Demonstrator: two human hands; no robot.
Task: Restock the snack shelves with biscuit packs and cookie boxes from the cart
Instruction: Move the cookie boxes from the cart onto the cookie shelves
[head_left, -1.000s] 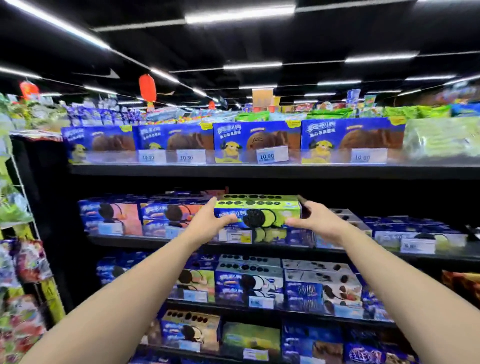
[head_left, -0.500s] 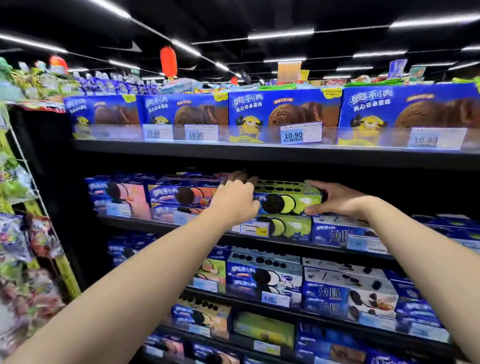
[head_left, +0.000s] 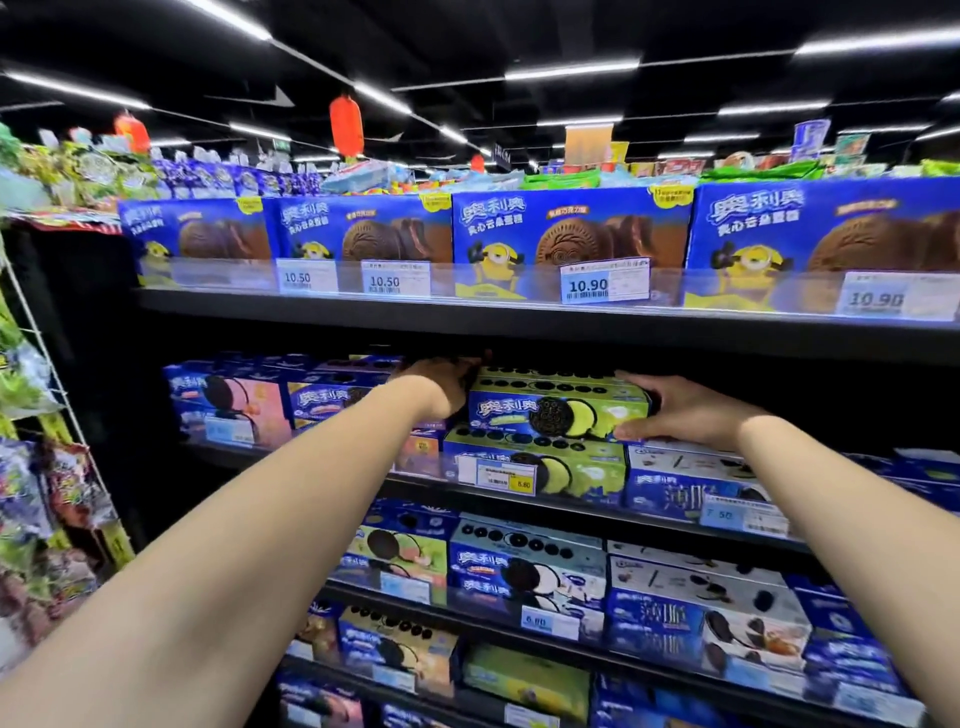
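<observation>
**Item: cookie box** (head_left: 558, 410). It is a long rectangular carton lying flat, with its long axis running left to right along the front edge of the second shelf (head_left: 571, 512) and its printed face turned outward.
- Position: near the middle of that edge, stacked on a matching box (head_left: 540, 467) and just under the top shelf (head_left: 467, 319).
- Appearance: the front is blue at the left and fades to lime green at the right. It shows a dark sandwich cookie with pale green cream, and the green top panel carries rows of small black cookie discs.
- Writing: white Chinese brand characters sit on the blue part. The smaller print is too blurred to read.

**Left hand** (head_left: 441, 382). It is at the box's left end with its back to the camera. The fingers curl round the end, and their tips are lost in shadow.

**Right hand** (head_left: 680, 410). It holds the right end, with the fingers (head_left: 631, 379) over the top and the thumb pinching the lower front corner.

**Surroundings**
- A yellow-and-white price tag (head_left: 506, 478) on the matching box reads 5.80.
- Pink-fronted boxes (head_left: 234, 402) stand toward the shelf's left end.
- Blue-and-white boxes (head_left: 696, 488) stand at the right, with a tag that appears to read 7.50.
- The top shelf carries large blue boxes (head_left: 571, 234) showing a brown cake and a yellow goggled cartoon figure. Their tags read 10.50, 10.50, 10.90 and 10.90.
- On the shelf below, a tag (head_left: 545, 621) reads 6.80.
</observation>
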